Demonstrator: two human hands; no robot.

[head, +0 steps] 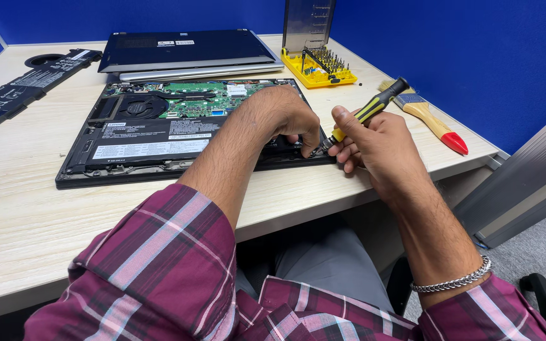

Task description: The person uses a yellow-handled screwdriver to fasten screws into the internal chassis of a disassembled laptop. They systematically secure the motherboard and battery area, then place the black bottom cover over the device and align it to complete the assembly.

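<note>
While my right hand [374, 142] grips the screwdriver [369, 111] with its tip down at the near right corner of the opened laptop [159, 136], my left hand [285, 117] rests curled on that corner, holding nothing I can see. I judge a slip could gouge the green circuit board [216, 98], or jab my left fingers [308, 136] beside the tip.
</note>
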